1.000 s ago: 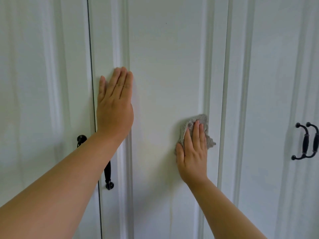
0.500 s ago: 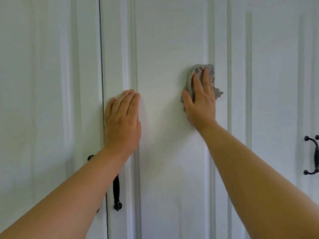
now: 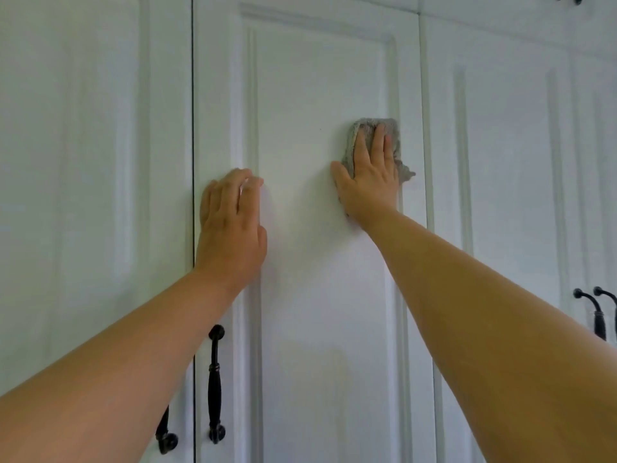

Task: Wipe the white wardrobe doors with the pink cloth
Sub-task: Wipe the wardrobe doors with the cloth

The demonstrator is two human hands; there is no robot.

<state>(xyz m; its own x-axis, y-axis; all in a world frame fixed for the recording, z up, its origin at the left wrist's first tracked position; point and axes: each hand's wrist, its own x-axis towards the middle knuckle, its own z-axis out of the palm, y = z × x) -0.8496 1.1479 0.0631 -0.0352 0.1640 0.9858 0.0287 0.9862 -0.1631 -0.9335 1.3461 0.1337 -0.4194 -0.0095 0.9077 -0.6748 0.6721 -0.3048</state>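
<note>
The right hand [image 3: 369, 182] presses the cloth [image 3: 374, 128] flat, fingers straight, against the upper right of the middle door [image 3: 317, 295]. The left hand [image 3: 230, 225] rests flat and released on that door's left frame, above a black handle [image 3: 215, 382]. No writing is legible.

no text, label or number can be read here. the wardrobe doors [image 3: 320, 295] show plain white panels.

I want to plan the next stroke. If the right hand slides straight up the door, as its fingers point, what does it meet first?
Probably the raised moulding at the panel's top; until there the door above the right hand and cloth looks free.
</note>
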